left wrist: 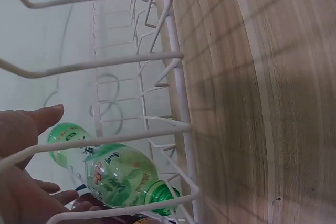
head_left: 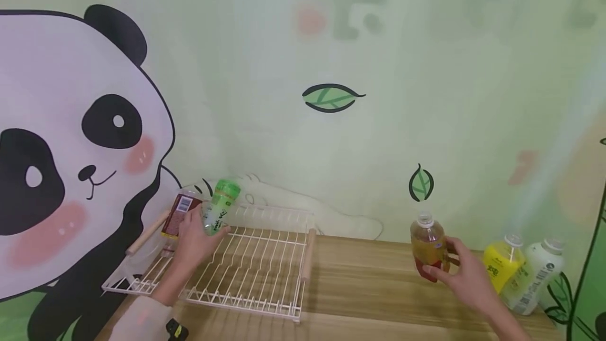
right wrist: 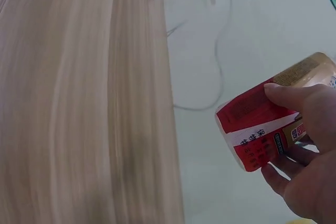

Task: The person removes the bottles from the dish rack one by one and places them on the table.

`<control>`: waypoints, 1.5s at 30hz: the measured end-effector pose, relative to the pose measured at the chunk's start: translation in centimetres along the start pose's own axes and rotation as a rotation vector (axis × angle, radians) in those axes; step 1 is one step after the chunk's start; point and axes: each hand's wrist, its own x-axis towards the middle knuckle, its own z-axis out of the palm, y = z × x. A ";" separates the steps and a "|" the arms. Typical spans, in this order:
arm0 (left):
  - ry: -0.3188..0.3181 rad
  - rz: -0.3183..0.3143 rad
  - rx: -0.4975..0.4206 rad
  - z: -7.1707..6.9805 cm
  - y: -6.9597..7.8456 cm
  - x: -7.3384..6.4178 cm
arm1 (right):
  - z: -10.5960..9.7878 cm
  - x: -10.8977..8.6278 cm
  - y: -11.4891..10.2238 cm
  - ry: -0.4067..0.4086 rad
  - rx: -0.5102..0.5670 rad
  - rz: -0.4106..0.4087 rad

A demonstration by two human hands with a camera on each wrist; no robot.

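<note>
My right hand [head_left: 466, 278] grips a capped drink bottle [head_left: 427, 243] with an amber upper part and a red lower label. In the right wrist view this bottle [right wrist: 262, 119] tilts, its red base clear of the wood. My left hand [head_left: 196, 238] is over the white wire rack [head_left: 251, 272], thumb spread away from the fingers. Beside its fingers stand a clear bottle with a green end [head_left: 221, 207] and a dark red-labelled bottle [head_left: 182, 212], both leaning in the rack. The left wrist view shows the green bottle [left wrist: 118, 174] cap-down among the wires, near the spread thumb.
A yellow bottle [head_left: 503, 264] and a white-green bottle [head_left: 535, 278] stand at the right end of the wooden tabletop [head_left: 364, 278], partly behind my right forearm. Wooden handles [head_left: 309, 254] flank the rack. A panda-printed backdrop [head_left: 331, 172] rises behind.
</note>
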 end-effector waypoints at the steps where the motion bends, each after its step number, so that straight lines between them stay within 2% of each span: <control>1: -0.013 -0.014 0.000 0.1 -0.1 0.2 | -0.1 0.1 0.4 0.002 0.009 0.007; 5: -0.070 -0.073 0.020 0.2 -0.2 0.5 | -0.3 0.3 1.8 -0.020 0.031 0.061; 9: -0.088 -0.112 0.069 0.3 -0.1 0.6 | 0.1 0.3 3.1 -0.047 0.049 0.113; 13: -0.097 -0.129 0.110 0.4 0.0 0.8 | 0.6 0.0 4.4 -0.055 0.038 0.138; 19: -0.130 -0.156 0.121 0.1 0.2 1.2 | 1.0 -0.6 5.4 -0.078 0.039 0.192; 28: -0.117 -0.121 0.140 0.6 -0.8 1.3 | 1.1 -0.2 6.4 -0.166 0.029 0.323; 38: -0.121 -0.117 0.135 0.5 -1.0 1.3 | 1.6 -0.6 7.1 -0.174 0.053 0.308; 45: -0.140 -0.105 0.138 0.5 -1.0 1.5 | 1.6 -0.3 7.2 -0.188 0.023 0.363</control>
